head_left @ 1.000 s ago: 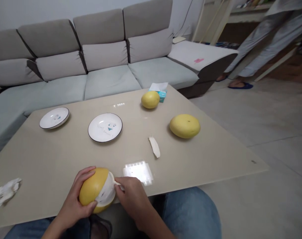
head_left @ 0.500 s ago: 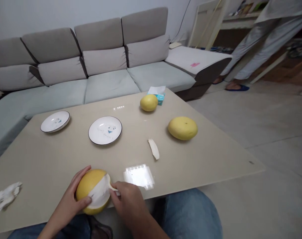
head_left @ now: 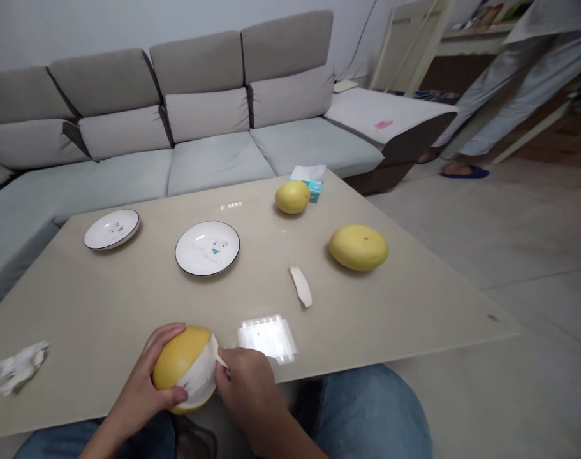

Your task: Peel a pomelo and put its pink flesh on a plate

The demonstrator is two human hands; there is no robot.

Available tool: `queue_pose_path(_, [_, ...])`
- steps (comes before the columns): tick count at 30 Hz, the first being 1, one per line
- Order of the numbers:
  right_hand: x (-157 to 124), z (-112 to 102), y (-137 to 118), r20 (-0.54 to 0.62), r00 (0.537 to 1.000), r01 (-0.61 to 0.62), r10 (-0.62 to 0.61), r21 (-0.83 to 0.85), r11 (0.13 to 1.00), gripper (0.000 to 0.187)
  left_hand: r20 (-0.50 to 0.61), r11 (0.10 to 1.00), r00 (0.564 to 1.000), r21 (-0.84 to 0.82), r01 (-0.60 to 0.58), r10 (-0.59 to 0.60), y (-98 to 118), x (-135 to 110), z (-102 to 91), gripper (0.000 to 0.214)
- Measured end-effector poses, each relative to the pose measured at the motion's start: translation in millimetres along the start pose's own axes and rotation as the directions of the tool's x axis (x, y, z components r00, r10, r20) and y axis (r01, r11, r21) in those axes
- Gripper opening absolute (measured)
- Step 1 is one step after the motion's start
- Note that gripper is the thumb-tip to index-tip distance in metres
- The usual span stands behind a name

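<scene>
At the near table edge sits a pomelo point(head_left: 181, 358) with yellow skin, a broad section of it peeled back to white pith. My left hand point(head_left: 151, 373) wraps its left side, thumb on the bare pith and fingers over the top. Closed at the fruit's right side, my right hand point(head_left: 247, 386) pinches a pale strip of peel point(head_left: 220, 358) that still joins the pomelo. A small greyish bit shows by those fingers, too small to name. Farther off on the table lies a loose white piece of peel point(head_left: 300, 286), curved and inner side up.
Two whole pomelos point(head_left: 358, 248) point(head_left: 293, 197) rest at the right and back, the farther by a blue tissue pack point(head_left: 315, 189). Two white plates point(head_left: 207, 248) point(head_left: 111, 230) stand left of them. Crumpled tissue point(head_left: 23, 366) lies far left. A sofa point(head_left: 213, 169) backs the table point(head_left: 367, 325); a person's legs point(head_left: 505, 102) show right.
The view has shifted slightly, so the table things sit a little farther right. My right hand stays at the pomelo's right side, and the peel strip is at a steeper angle.
</scene>
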State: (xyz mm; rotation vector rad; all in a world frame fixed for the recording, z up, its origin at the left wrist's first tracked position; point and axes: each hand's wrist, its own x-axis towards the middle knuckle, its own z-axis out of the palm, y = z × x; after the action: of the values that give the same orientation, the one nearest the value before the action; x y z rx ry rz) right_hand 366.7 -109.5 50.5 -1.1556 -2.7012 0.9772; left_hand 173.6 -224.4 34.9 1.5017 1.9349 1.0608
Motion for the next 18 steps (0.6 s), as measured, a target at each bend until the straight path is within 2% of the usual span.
queue_pose_path(4, [-2.8, 2.3, 3.6, -0.054, 0.998, 0.013, -0.011, 0.032, 0.999, 0.02, -0.014, 1.0, 1.0, 0.018, -0.025, 0.025, 1.6, -1.7, 1.0, 0.071])
queue_pose_path(9, [-3.0, -0.4, 7.1, -0.045, 0.998, 0.054, -0.053, 0.031, 0.998, 0.02, 0.003, 0.999, 1.0, 0.032, -0.024, 0.024, 6.1, -3.3, 1.2, 0.07])
queue_pose_path(15, [10.8, 0.3, 12.7, -0.062, 0.998, 0.004, -0.003, 0.01, 1.0, 0.02, 0.016, 1.0, 1.0, 0.018, 0.01, -0.01, 8.6, -0.2, -0.5, 0.067])
queue_pose_path(18, [13.0, -2.4, 14.8, -0.052, 0.998, 0.049, -0.047, 0.044, 0.998, 0.018, 0.023, 1.0, 1.0, 0.01, 0.007, -0.008, 8.8, 1.1, -1.1, 0.067])
